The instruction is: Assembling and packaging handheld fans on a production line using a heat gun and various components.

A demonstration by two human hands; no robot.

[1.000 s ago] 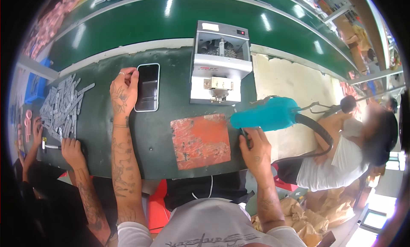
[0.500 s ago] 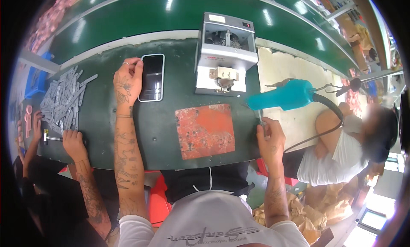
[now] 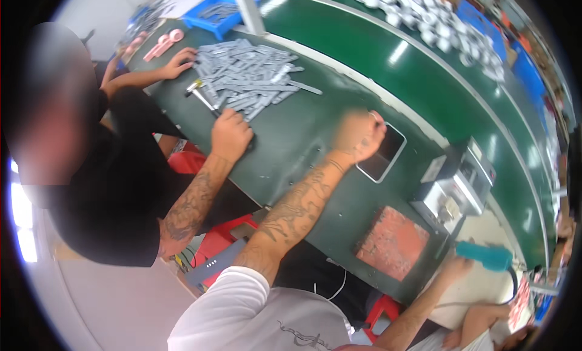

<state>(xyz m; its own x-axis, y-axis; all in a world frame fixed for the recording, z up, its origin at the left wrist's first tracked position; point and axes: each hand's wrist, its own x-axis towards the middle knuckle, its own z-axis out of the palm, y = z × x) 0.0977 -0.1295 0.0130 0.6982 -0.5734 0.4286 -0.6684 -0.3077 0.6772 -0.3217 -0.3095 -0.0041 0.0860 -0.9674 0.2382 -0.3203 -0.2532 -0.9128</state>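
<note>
My left hand (image 3: 359, 136) is over the near left edge of a phone (image 3: 383, 157) with a pale frame and dark screen lying on the green table. Its fingers are curled closed; whatever is between them is hidden. Toward the right, my right hand (image 3: 453, 268) is at the nose end of a teal electric screwdriver (image 3: 485, 255). Its fingers look pinched together, but blur hides what they hold. Between my arms lies a worn red square pad (image 3: 393, 243). Beyond it stands a grey screw-feeding machine (image 3: 456, 184).
A co-worker's hand (image 3: 231, 136) holds a small hammer (image 3: 200, 94) beside a heap of grey metal strips (image 3: 242, 72). Farther left are pink parts (image 3: 162, 45) and a blue bin (image 3: 213, 25). A green conveyor (image 3: 388, 66) runs behind the table (image 3: 291, 151). White parts (image 3: 424, 17) lie beyond it.
The view has swung left, bringing the co-worker and strip heap further in. My left hand is at the phone's edge in both frames; my right stays by the screwdriver's nose.
</note>
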